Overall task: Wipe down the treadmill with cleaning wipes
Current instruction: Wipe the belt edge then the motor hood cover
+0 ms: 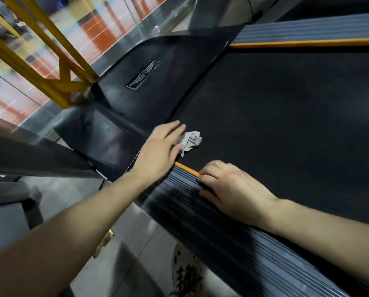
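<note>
A crumpled grey-white wipe lies on the black treadmill belt, near its front left corner. My left hand lies flat with its fingers stretched over the wipe's left part, pressing it onto the belt. My right hand rests on the ribbed grey side rail, fingers curled at the rail's orange edge strip. The glossy black motor cover with a winged badge is beyond the left hand.
Yellow frame uprights rise at the upper left from the cover. The far side rail with an orange strip runs along the top right. Grey tiled floor lies below the left rail, with a patterned white object at the bottom.
</note>
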`<state>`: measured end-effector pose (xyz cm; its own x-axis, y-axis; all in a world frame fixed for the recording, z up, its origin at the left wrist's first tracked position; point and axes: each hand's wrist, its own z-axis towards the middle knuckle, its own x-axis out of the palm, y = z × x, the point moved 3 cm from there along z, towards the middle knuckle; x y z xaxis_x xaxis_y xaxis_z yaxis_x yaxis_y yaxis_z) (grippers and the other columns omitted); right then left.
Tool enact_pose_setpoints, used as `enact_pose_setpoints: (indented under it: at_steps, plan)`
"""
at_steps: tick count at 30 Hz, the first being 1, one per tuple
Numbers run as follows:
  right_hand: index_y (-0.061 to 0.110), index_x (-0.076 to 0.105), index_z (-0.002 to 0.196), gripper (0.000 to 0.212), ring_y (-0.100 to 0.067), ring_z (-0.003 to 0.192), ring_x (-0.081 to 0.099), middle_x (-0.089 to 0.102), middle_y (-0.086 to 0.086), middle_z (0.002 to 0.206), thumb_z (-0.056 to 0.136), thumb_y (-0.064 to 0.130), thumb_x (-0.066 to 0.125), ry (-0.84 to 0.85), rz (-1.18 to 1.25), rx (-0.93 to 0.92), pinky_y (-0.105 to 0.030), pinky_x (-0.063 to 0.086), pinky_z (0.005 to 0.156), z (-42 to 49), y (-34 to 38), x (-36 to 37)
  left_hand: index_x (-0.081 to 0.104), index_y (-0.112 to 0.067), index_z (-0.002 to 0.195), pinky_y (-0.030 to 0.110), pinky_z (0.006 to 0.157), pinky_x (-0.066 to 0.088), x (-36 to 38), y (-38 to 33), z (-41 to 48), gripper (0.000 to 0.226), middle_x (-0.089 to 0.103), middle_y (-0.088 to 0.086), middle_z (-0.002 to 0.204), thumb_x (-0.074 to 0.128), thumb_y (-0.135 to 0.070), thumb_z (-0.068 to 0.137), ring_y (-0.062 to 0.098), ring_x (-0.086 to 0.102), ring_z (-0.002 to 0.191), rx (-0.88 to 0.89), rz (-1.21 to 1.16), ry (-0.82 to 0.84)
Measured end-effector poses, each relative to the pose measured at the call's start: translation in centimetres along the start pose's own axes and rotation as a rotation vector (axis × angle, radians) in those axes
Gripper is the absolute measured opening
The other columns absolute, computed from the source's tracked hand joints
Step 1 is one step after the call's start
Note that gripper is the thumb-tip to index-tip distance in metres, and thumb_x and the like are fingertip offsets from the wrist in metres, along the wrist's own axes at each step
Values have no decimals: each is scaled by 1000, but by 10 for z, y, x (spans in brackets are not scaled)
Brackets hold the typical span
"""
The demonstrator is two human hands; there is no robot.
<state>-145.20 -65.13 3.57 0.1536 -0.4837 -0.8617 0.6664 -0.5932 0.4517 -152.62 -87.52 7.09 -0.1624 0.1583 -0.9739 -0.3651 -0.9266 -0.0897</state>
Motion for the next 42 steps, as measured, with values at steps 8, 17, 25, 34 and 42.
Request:
enact_pose_setpoints:
  at_steps: [8,17,25,34,42]
  plan:
    - [24,69,119,39,-19,127,51,59,6,124,106,46,39,-21,-6,2,-38,47,102,-4,2,6,75,-33,132,26,81,53,20,-11,20,29,75,-11,130,59,-30,108,19,61,97,188,149,87]
    - [21,72,112,40,-21,124,54,61,5,114,105,42,39,-58,19,10,-39,49,96,-7,0,4,83,-20,95,35,73,47,15,12,95,20,69,6,91,69,-7,89,37,72,90,-269,310,168]
    - [22,70,109,38,-19,122,53,59,5,113,104,42,39,-52,7,11,-37,49,96,-7,4,2,82,-18,102,36,75,48,9,25,90,16,70,10,98,71,-20,91,40,70,91,-135,365,237]
    - [20,70,106,38,-20,117,53,57,4,111,103,42,40,-64,32,10,-37,49,92,-7,2,2,86,-25,96,35,78,58,4,36,82,25,78,0,87,77,-6,82,26,76,85,-165,278,271]
    - [19,71,107,40,-21,109,53,56,3,108,104,45,41,-105,24,13,-40,51,89,-7,2,2,87,-31,94,35,79,61,1,33,33,28,80,-3,89,79,-7,83,22,75,83,-136,224,348]
